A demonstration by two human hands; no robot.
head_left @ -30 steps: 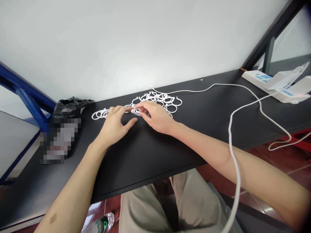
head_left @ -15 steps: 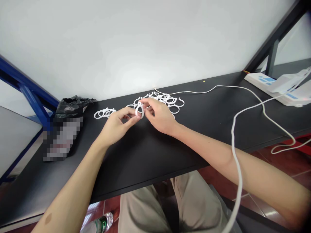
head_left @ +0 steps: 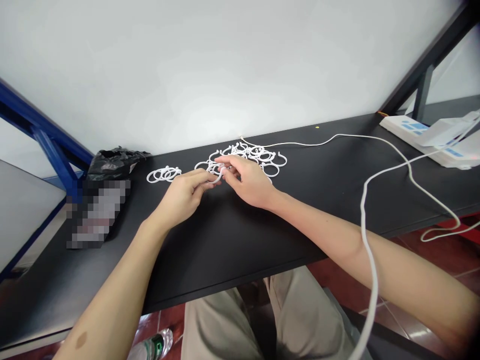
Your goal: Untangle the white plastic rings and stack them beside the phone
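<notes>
My left hand (head_left: 183, 192) and my right hand (head_left: 247, 180) meet over the black table (head_left: 232, 235), both pinching one white plastic ring (head_left: 216, 174) between their fingertips. Behind my right hand lies a loose pile of white rings (head_left: 258, 154), open C-shapes tangled together. To the left of my left hand sits a small cluster of joined white rings (head_left: 163, 174), apart from my fingers.
A crumpled black plastic bag (head_left: 112, 161) lies at the table's left, by a blurred-out object (head_left: 98, 212). White cables (head_left: 369, 200) run across the right side to white and blue devices (head_left: 438, 136). A blue frame (head_left: 48, 150) stands at the left. A bottle (head_left: 153, 346) lies on the floor.
Both hands lifted one ring from the table near the pile, held it upright between them, then brought it lower and flatter while still pinching it.
</notes>
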